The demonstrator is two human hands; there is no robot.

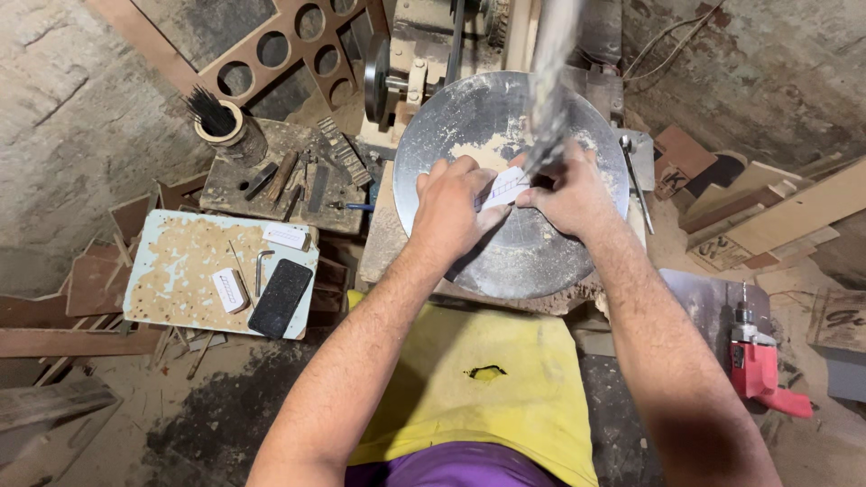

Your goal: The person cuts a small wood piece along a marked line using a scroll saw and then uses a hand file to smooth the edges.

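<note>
Both hands meet over the round metal disc (532, 243), the landmark for all entries below. Left hand (451, 203): fingers curled, pinching the near edge of a small white block (502, 188). Right hand (564, 194): fingers closed on the block's far edge. Block lies between the two hands, held flat near the disc's centre, directly under a blurred vertical drill bit (550, 81).

Progress, as judged: pencil-like lines show on the block's face; sawdust already lies on the disc, so some cutting looks done; whether this block is pierced yet cannot be told.

Other items, largest first:
- Yellow cloth (487, 379), just below the disc, over the person's lap.
- Pale board (180, 261), left of the disc, worn and speckled.
- Red power drill (762, 370), lower right of the disc, on the floor.
- Black phone (280, 298), on the pale board.
- Cup of dark rods (219, 122), upper left of the disc.
- Second white block (229, 289), on the board beside the phone.
- Bent hex key (261, 269), between that block and the phone.
</note>
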